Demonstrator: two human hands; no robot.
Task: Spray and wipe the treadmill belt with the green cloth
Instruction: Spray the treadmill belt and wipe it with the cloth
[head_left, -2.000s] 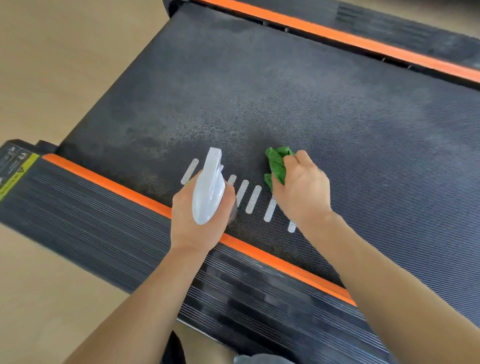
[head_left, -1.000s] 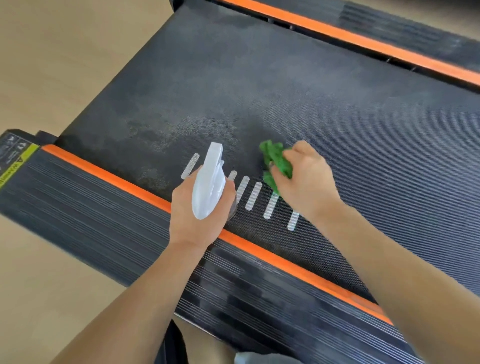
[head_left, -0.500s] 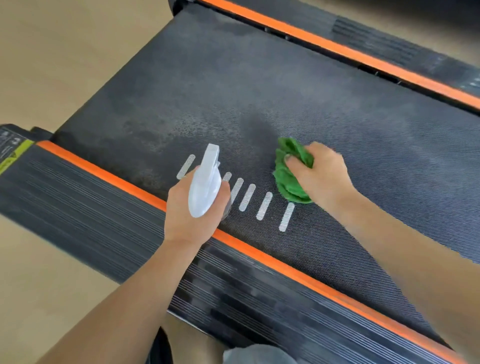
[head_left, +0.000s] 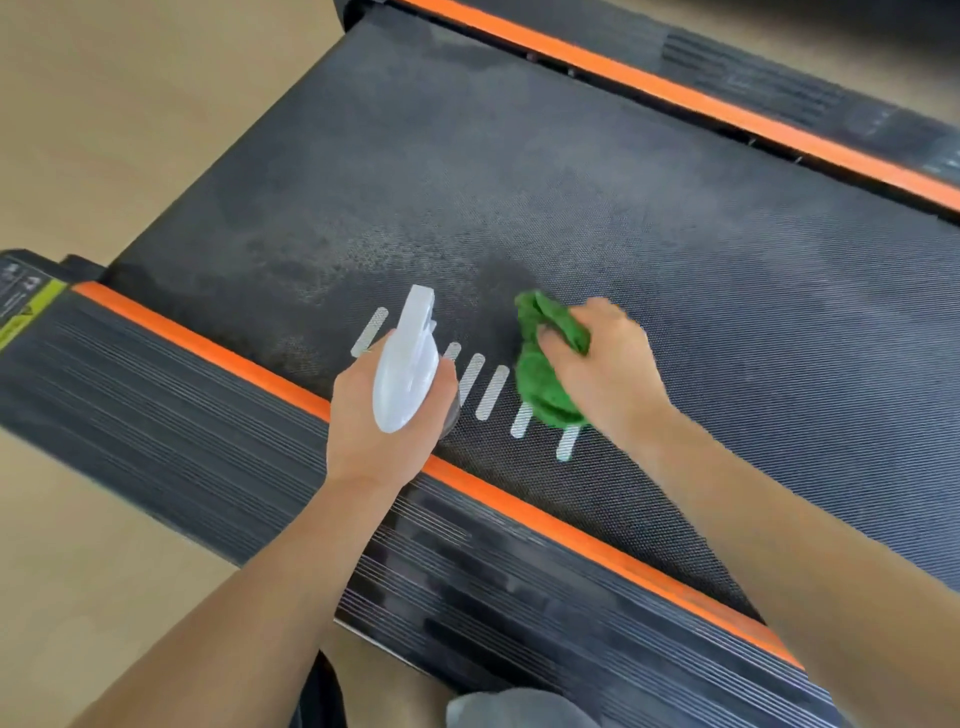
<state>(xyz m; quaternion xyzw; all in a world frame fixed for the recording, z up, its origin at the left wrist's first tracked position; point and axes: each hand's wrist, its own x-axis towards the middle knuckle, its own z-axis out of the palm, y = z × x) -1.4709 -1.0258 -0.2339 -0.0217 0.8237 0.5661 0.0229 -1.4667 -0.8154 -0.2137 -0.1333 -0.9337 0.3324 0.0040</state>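
- Left hand (head_left: 382, 421): fingers wrapped tight around a white spray bottle (head_left: 408, 364), held above the near edge of the treadmill belt (head_left: 649, 218), nozzle pointing away from the person.
- Right hand (head_left: 605, 366): fingers curled, clamping the bunched green cloth (head_left: 543, 374) and pressing it down onto the belt.
- Cloth sits just right of the bottle, apart from it, overlapping the row of white stripe markings (head_left: 491, 392) printed on the belt.
- Belt surface: speckled, damp-looking patches (head_left: 363, 244) beyond the bottle and cloth.
- Orange trim strip (head_left: 519, 506) and ribbed black side rail (head_left: 182, 415) run under both forearms.
- Tan floor (head_left: 104, 130) on the left.
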